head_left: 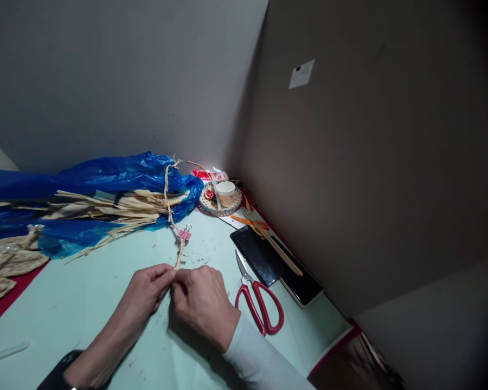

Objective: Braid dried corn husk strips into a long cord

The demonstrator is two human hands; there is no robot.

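A thin cord of twisted, straw-coloured plant fibre (166,187) runs from the back of the table down to my fingers. A pink binder clip (184,234) grips it partway along. My left hand (152,284) pinches the near end of the cord between thumb and forefinger. Right beside it, my right hand (201,295) is closed on the same end, its fingertips partly hidden by the hand itself. Scissors with red handles (264,309) lie to the right of my right hand, blades pointing away.
Dry pale husk strips (134,206) lie on a blue plastic bag (85,176) at back left. A woven tray (211,210) holds a paper cup (226,189). Two dark phone-like devices (258,253) lie along the right wall. Braided pieces (16,260) rest at far left.
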